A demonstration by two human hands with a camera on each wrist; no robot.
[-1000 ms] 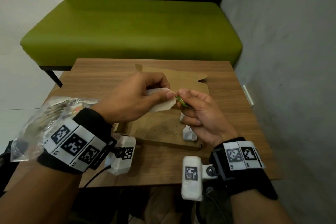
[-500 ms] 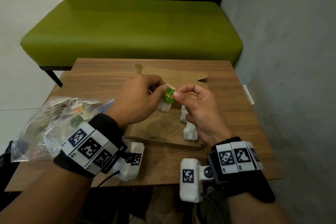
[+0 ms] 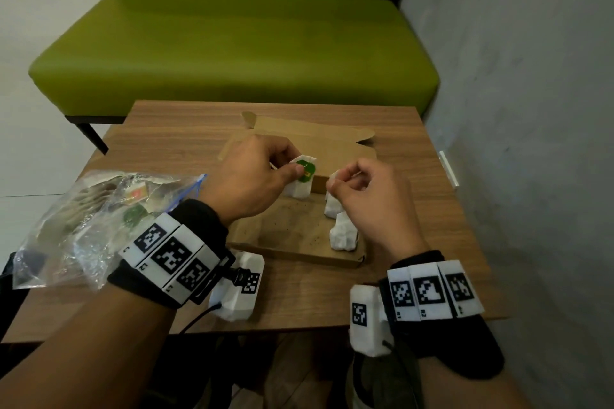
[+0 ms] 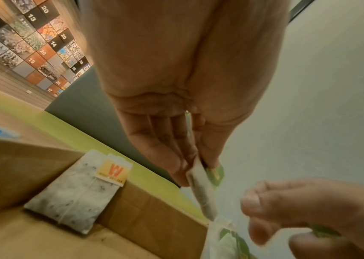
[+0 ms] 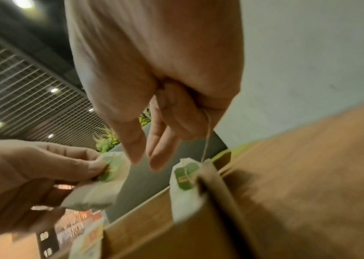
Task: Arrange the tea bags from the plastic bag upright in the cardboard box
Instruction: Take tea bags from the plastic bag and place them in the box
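The left hand (image 3: 252, 176) was over the cardboard box (image 3: 292, 236); its thumb and fingers (image 4: 154, 150) pinched a tea bag with a green tag (image 3: 304, 181) and held it upright, at about 11 o'clock inside the box; the bottom of that bag was down near the box floor, but I could not tell if it touched. The right hand (image 3: 368, 199) was at about 2 o'clock over the box, just beside the left hand but apart from it; its fingers were curled in; in the right wrist view a thin string (image 5: 206, 140) ran from its curled fingers down to a second tea bag (image 5: 185, 189), which stood against the box wall with a green tag on it. A third tea bag (image 3: 344, 236) stood in the box at about 4 o'clock, near the right wrist. In the left wrist view one more tea bag with an orange tag (image 4: 77, 191) leaned in a corner of the box. The plastic bag (image 3: 89, 222) lay on the wooden table (image 3: 415, 209) at 9 o'clock from the box, with more tea bags inside; it was partly under the left wrist. A green bench (image 3: 232, 50) was past the table at 12 o'clock; a grey wall (image 3: 531, 109) was at 3 o'clock.
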